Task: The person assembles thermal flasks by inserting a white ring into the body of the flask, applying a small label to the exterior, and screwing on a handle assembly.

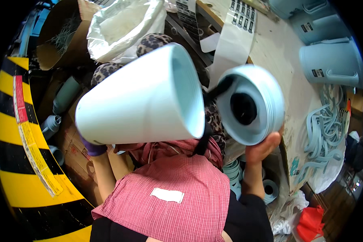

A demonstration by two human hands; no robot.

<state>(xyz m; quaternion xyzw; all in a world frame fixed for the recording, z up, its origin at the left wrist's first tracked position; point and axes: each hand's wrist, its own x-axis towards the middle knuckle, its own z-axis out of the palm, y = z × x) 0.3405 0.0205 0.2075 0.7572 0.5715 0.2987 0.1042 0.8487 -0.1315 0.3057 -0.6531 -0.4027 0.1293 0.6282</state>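
Observation:
A large light-blue plastic pitcher body (133, 101) lies tilted on its side in the air, its open mouth facing right. My left hand (93, 148), with purple at the wrist, supports its closed end from below; the fingers are mostly hidden behind it. To the right, my right hand (264, 148) grips the edge of a round light-blue threaded lid (272, 107), fingers partly behind it. The lid's hollow side faces me and shows a black round centre. Body and lid are apart. A dark strip (220, 88) passes between them and overlaps the lid's rim.
Handled light-blue pitchers (328, 62) and a heap of loose handles (322, 129) lie on the worktable (276, 60) at right. A white sack (125, 28) and cardboard box (48, 48) stand at upper left. A yellow-black striped edge (12, 157) curves along the left.

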